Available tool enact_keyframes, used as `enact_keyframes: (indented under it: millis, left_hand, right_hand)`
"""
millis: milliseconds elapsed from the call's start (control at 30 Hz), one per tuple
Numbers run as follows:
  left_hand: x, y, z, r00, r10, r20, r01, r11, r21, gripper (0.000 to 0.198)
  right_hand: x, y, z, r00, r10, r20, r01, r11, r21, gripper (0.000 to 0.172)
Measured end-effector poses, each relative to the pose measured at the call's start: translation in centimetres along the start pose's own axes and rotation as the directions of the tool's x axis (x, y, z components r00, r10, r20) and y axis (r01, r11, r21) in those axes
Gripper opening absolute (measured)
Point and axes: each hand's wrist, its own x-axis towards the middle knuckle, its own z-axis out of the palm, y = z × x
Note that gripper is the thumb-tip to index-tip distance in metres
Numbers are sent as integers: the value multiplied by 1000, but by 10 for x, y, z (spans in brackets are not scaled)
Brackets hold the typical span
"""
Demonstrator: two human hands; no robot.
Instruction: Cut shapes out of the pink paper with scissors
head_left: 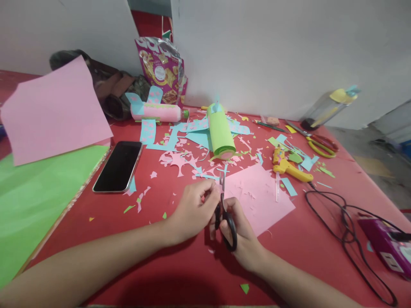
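Observation:
My right hand (pixel 243 236) is closed around the black handles of a pair of scissors (pixel 230 234), whose blades point away from me and are slightly parted. Close beside it, my left hand (pixel 196 207) pinches a small pink paper piece (pixel 219 188) at the blades; most of that piece is hidden by the fingers. A pink paper sheet (pixel 261 194) with tiny clippings on it lies just right of the hands. Beyond them stands or leans a green paper-wrapped tube (pixel 220 130) with blue wing-like strips.
Scraps (pixel 180 160) litter the red table. A phone (pixel 118 167), a pink paper-covered bottle (pixel 157 112) and a snack bag (pixel 163 70) are leftward. Rightward lie a yellow glue gun (pixel 290 167) with its cord, more scissors (pixel 321 145), a clear bottle (pixel 330 109) and a purple power strip (pixel 383 246).

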Motion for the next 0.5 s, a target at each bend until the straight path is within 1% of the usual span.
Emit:
enact_keyframes:
  millis: [100,233,300,367,433,500]
  left_hand:
    - [2,-1,-1,999,-20,30,21,998,-53,29]
    - [5,-3,-5,988,-43,149,62,990,-124,27]
    - [7,-4,-6,983,-21,183,38,995,-92,26]
    - [8,-5,-7,979,9,203,-2,999,-32,24]
    - [9,-5,-8,969,14,245,-19,1000,16,24]
    - [10,-5,-8,958,-2,287,-14,998,56,25]
  right_hand:
    - [2,2,0,999,-11,-36,12,999,29,31]
    - [7,4,-5,988,-67,-140,79,994,80,31]
    - [10,5,-9,977,-103,-185,126,985,118,30]
    - [13,4,-14,958,-125,-260,163,978,132,27]
    - [16,1,-16,943,-105,-315,163,973,164,25]
    - [18,-2,-17,933,-81,-349,161,965,207,28]
